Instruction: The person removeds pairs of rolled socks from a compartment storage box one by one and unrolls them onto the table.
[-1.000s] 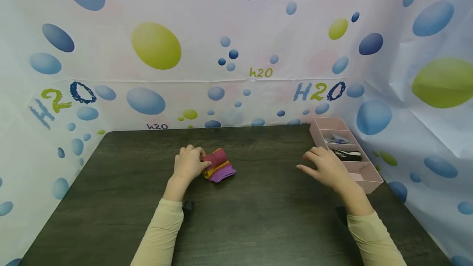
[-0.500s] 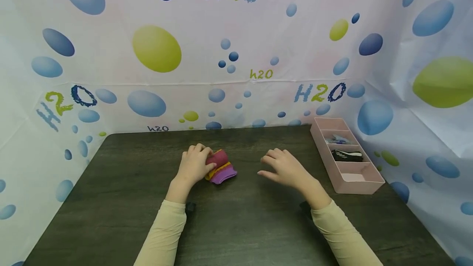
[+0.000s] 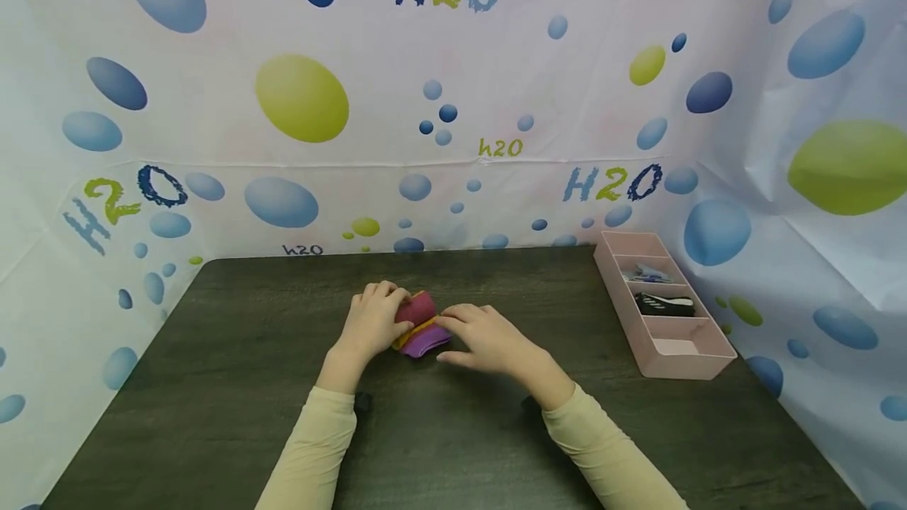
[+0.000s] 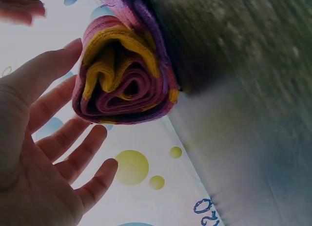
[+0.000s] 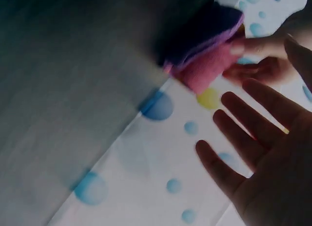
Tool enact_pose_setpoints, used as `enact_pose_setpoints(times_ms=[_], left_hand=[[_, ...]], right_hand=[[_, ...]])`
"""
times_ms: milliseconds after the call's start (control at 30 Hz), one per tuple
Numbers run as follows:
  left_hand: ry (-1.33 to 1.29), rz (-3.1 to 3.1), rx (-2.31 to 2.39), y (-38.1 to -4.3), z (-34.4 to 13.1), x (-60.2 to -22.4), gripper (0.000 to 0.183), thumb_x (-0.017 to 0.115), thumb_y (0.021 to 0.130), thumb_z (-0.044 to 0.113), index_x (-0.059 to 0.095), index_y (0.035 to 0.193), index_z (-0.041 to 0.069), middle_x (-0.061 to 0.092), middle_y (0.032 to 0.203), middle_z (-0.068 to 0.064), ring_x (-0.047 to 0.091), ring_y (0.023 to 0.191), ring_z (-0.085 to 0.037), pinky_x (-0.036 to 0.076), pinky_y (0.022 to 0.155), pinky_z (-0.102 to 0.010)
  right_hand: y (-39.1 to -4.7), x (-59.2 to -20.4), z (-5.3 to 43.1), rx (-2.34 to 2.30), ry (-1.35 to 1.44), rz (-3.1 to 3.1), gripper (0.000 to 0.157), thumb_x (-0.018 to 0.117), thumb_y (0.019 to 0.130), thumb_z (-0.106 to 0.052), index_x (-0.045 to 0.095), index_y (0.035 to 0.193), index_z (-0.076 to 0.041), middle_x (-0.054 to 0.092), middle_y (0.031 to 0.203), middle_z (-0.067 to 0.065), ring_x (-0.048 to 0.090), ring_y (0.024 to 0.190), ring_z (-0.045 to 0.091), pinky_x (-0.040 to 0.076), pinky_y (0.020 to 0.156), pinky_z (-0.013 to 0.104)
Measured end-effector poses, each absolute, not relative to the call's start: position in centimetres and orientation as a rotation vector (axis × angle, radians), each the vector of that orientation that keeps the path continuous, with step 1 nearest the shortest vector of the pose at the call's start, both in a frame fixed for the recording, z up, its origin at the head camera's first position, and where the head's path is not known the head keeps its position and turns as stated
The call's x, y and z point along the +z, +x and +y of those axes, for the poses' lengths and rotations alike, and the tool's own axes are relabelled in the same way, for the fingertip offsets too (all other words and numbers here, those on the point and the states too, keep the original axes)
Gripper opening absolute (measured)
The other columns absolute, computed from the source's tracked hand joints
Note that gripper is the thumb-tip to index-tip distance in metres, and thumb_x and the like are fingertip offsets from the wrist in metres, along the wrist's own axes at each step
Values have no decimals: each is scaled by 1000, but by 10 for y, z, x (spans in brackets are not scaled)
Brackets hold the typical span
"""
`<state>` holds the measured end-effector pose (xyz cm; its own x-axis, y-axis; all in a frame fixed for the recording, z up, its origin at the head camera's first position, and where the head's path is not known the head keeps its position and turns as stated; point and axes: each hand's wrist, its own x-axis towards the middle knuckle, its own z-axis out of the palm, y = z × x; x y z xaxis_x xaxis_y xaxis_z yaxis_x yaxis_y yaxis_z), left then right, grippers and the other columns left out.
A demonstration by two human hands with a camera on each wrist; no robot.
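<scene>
Rolled-up knitted socks (image 3: 416,309) in maroon, yellow and purple lie on the dark table. Seen from the left wrist, one end of the socks (image 4: 127,84) shows a spiral of layers with a yellow fold. My left hand (image 3: 366,325) holds the roll's left end, thumb on the near side and index finger at the far side. The other fingers of the left hand (image 4: 46,153) are spread below it. My right hand (image 3: 492,341) is at the roll's right side, fingertips at its edge. In the right wrist view, the right hand's fingers (image 5: 243,138) are extended and apart.
To the right stands a pink divided box (image 3: 690,364). In its compartments are a black item with white stripes (image 3: 664,305) and some small bluish-grey things (image 3: 648,274). A white sheet with printed bubbles (image 3: 453,203) hangs behind the table (image 3: 248,337).
My right hand has moved left from beside the pink box to the socks. My left hand stays at the roll, with only a slight shift to the right.
</scene>
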<state>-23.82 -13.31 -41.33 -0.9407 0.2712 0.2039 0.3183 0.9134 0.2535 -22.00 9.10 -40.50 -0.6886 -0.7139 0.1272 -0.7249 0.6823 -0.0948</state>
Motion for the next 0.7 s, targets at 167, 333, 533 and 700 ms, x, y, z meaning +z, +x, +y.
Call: enact_pose_setpoints(times_ms=[167, 333, 533, 700], left_hand=[[-460, -2921, -425, -239, -133, -414, 41, 76, 84, 29, 64, 120, 13, 58, 125, -14, 49, 121, -37, 42, 97, -57], [-462, -2939, -432, -239, -134, -416, 43, 76, 85, 27, 63, 123, 13, 59, 127, -14, 49, 122, -38, 42, 98, -58], [-487, -2948, -435, -238, -134, -416, 45, 75, 86, 25, 62, 128, 17, 59, 128, -13, 49, 122, -38, 42, 97, -59], [-559, -2931, -452, -239, -132, -417, 38, 71, 88, 14, 67, 125, 23, 59, 128, -12, 49, 122, -38, 42, 97, -60]], right_hand=[[-216, -412, 75, 176, 1239, -2985, 65, 55, 94, -53, 44, 147, -17, 43, 153, 7, 37, 144, 25, 41, 107, 50], [-214, -423, 70, 123, 1208, -3099, 68, 51, 95, -56, 37, 151, -20, 32, 159, 5, 28, 149, 22, 40, 109, 49], [-212, -427, 67, 186, 1224, -3179, 68, 51, 95, -55, 35, 152, -22, 28, 161, 4, 28, 148, 21, 38, 111, 49], [-211, -429, 67, 165, 1199, -3240, 69, 53, 94, -54, 33, 153, -23, 26, 161, 3, 28, 149, 21, 37, 112, 50]])
